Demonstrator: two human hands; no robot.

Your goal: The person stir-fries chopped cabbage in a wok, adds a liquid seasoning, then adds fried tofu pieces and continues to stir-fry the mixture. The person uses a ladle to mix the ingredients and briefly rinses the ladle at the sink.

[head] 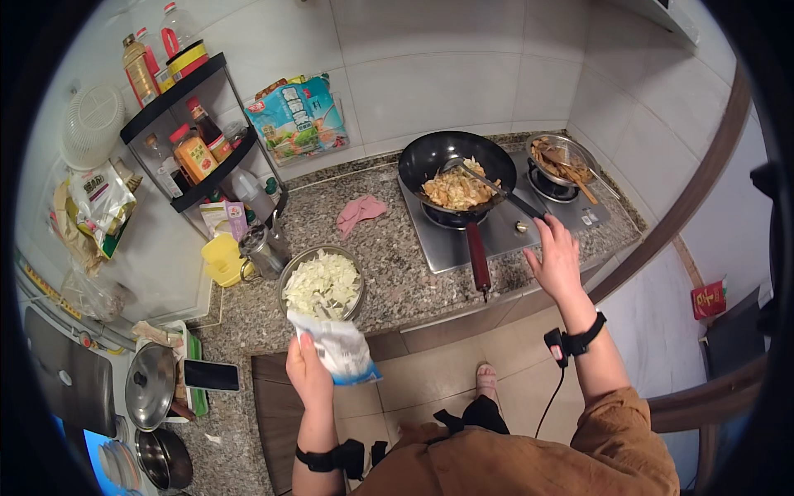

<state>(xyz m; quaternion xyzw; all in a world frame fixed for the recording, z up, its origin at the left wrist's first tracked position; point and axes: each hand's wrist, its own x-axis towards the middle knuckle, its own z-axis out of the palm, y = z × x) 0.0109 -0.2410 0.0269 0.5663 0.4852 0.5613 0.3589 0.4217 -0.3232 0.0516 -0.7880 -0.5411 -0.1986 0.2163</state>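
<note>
My left hand (310, 372) grips a white and blue plastic bag (340, 348), its top near the rim of a metal bowl (361, 291) of chopped pale cabbage (322, 282). My right hand (556, 255) is at the end of the black handle of a cooking spatula or ladle (524, 203), fingers spread; whether they touch it is hard to tell. The utensil's head lies in a black wok (428, 152) with a dark red handle. Shredded food (459, 189) fills the wok's bottom. The wok sits on the left burner of a steel gas stove (434, 254).
On the right burner stands a pan (558, 162) of browned food with a wooden utensil. A pink cloth (360, 214), a metal canister (263, 251) and a yellow container (223, 260) are on the granite counter. A corner rack (173, 93) holds bottles. A phone (211, 375) lies lower left.
</note>
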